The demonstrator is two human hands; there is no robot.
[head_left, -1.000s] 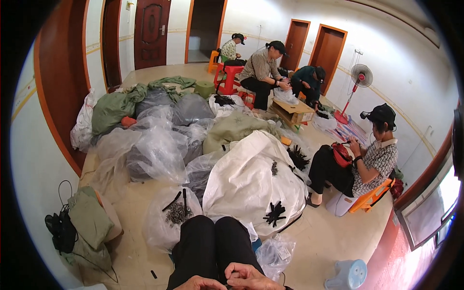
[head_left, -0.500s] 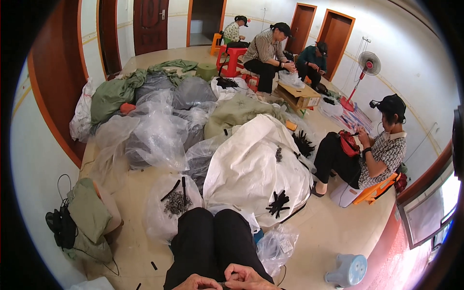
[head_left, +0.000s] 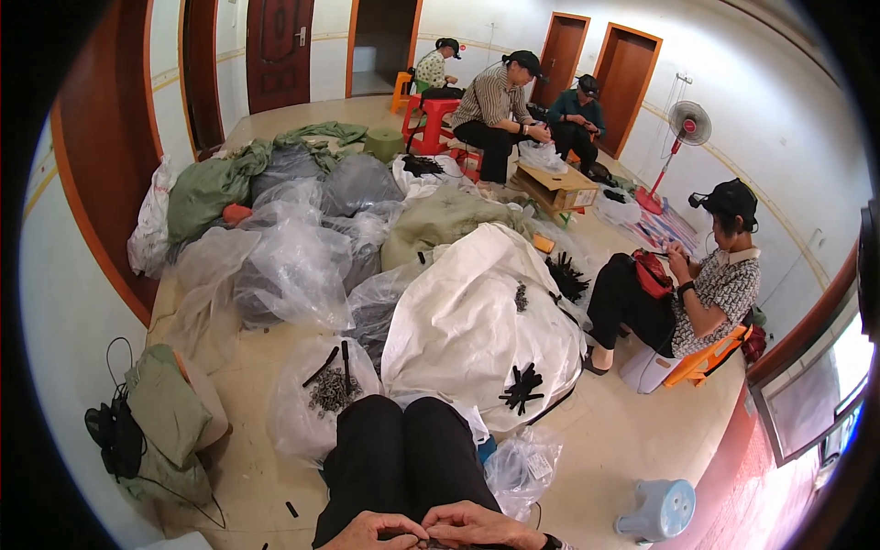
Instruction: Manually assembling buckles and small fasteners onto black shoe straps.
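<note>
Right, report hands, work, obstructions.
Left hand, right hand close together over lap. Small dark piece pinched between, mostly hidden. Nothing seen blocking the hands.

Two hands, yours: left hand [head_left: 380,532], right hand [head_left: 477,526]. Beyond them: four co-workers [head_left: 490,99], one floor fan [head_left: 688,125], one cardboard box [head_left: 573,197]. Ahead of your left hand: one clear bag [head_left: 295,426], two black strips [head_left: 346,359], uncountable grey bits [head_left: 333,392]. Right of your right hand: one blue stool [head_left: 647,510].
</note>
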